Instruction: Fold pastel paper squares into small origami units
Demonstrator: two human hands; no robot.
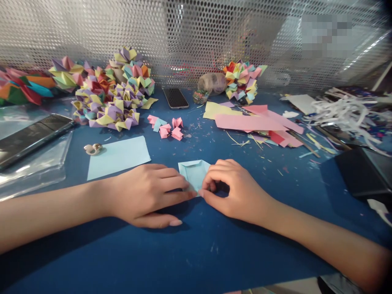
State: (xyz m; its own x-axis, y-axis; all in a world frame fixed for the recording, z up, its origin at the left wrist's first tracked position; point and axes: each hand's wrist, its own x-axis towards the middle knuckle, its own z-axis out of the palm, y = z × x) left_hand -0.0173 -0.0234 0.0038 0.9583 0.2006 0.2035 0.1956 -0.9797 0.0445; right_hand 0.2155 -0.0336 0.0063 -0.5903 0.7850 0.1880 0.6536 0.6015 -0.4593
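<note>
A small light blue paper [195, 172] with folded edges lies on the blue table between my hands. My left hand [153, 194] rests palm down, its fingertips on the paper's lower left part and its thumb stretched out on the table. With thumb and index fingertip close together, my right hand [232, 188] pinches the paper's lower right edge; its other fingers are curled. Left of the folded piece lies a larger light blue sheet [122, 157], with a small shiny metallic object [93, 149] on its upper left corner.
Colourful folded-paper balls [113, 98] stand at the back left, another [241, 81] further right. Small pink folded pieces [165, 130], a phone [175, 98] and coloured strips [251, 121] lie beyond my hands. A dark box-like object [361, 171] and white shreds [346, 110] are at right.
</note>
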